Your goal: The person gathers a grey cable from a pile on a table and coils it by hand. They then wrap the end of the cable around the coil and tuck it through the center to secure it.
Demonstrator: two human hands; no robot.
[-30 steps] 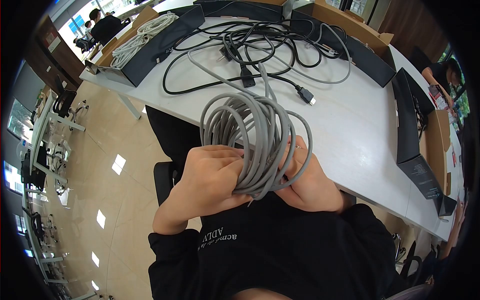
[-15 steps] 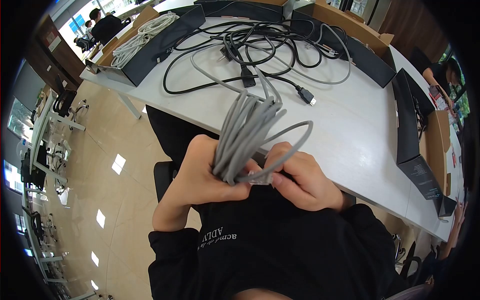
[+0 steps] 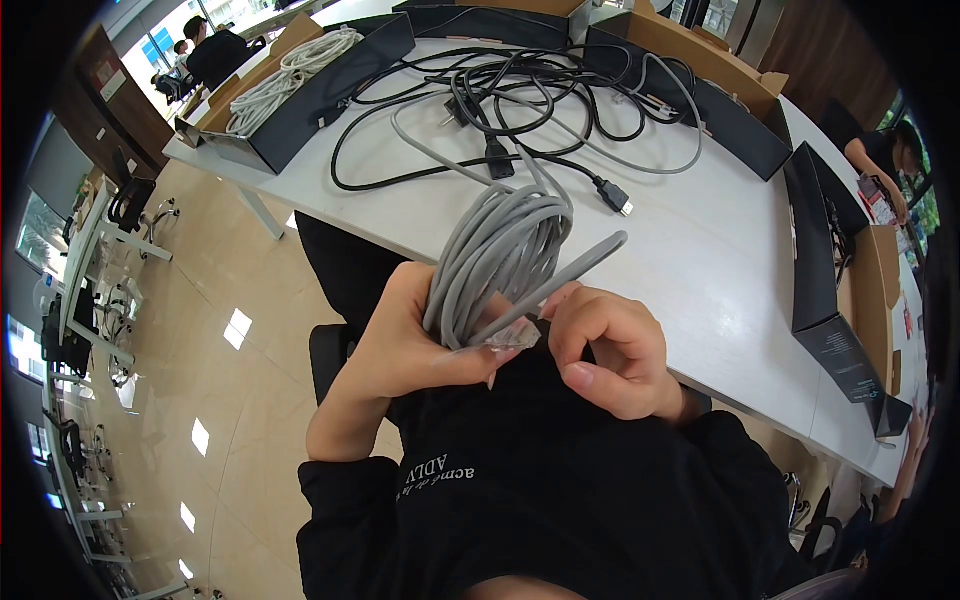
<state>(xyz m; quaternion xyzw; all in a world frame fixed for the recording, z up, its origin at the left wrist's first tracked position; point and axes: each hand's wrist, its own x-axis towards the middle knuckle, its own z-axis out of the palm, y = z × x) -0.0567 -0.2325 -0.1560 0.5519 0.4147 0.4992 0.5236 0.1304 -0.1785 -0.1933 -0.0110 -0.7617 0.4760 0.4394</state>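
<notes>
A coiled grey cable (image 3: 500, 255) is gripped in my left hand (image 3: 395, 345), above the table's near edge. The clear plug (image 3: 515, 337) at its end lies by my left thumb. My right hand (image 3: 615, 350) is just right of the coil, fingers curled and thumb apart from the index finger; nothing shows between them. A loose grey loop reaches over toward its fingertips. From the coil, grey cable runs back to a tangle of black cables (image 3: 500, 85) on the white table (image 3: 700, 260). A black cable's connector (image 3: 613, 196) lies in front of the tangle.
An open black box (image 3: 290, 120) with pale coiled cables (image 3: 295, 75) stands at the left. More black boxes stand along the back (image 3: 700, 100) and right (image 3: 840, 290). A person (image 3: 885, 160) is at the far right, another (image 3: 215, 50) at the far left.
My right thumb and fingers have come off the clear plug and moved slightly right. The coil has turned and looks wider in my left hand, with the plug against my left thumb.
</notes>
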